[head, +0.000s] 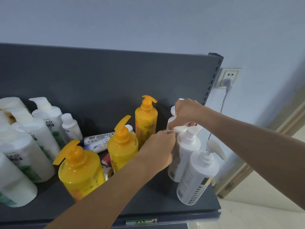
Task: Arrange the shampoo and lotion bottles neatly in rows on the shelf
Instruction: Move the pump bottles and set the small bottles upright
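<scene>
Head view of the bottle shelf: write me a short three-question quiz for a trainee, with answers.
1. True or false: the yellow pump bottles lie on their sides.
2. How many yellow pump bottles stand on the shelf? A two, B three, C five.
3. Fill in: the left hand and the right hand both pinch a pump head coloured ___.
Key: 1 false; 2 B; 3 white.

Two bare hands are seen, the left hand (157,147) and the right hand (185,114). Each is joined to a long, slender forearm. The left forearm (105,192) and the right forearm (247,134) are shown uncovered as far as the picture's edge. Wrists and fingers are likewise seen bare.
</scene>
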The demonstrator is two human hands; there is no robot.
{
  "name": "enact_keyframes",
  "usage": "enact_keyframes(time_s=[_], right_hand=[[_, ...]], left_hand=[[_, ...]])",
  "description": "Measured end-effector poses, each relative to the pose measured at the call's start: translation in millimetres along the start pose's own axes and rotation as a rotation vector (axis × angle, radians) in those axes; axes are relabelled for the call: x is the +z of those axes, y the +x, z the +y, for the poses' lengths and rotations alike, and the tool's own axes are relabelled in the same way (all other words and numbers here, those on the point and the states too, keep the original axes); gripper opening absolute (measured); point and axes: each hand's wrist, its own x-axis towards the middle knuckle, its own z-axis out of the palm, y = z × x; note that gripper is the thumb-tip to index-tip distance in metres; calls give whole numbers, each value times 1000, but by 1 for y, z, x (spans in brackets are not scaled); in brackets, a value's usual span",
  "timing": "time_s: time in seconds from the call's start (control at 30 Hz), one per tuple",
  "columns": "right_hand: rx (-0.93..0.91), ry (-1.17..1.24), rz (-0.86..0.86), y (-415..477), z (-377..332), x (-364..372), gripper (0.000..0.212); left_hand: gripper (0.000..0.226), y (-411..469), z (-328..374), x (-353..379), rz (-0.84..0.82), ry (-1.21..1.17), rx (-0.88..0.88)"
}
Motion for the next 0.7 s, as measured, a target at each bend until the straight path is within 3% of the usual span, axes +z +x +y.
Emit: enact_keyframes(time_s=[0.2, 0.3, 0.37, 0.53, 0.7], right_hand=[[54, -188, 113, -14, -16, -32, 64], [-156, 2, 195, -28, -42, -58, 62], [-366, 135, 97, -42, -67, -66, 60], [-615, 8, -80, -57, -123, -47, 60], [-602, -101, -6, -53, -141, -20, 47]], left_hand=[[34, -48, -21, -71, 66, 90, 1], [34, -81, -45, -111, 153, 181, -17], [37, -101, -66, -133, 193, 220, -23], [64, -131, -110, -144, -50, 312, -241], [47, -140, -123, -130, -39, 251, -287]])
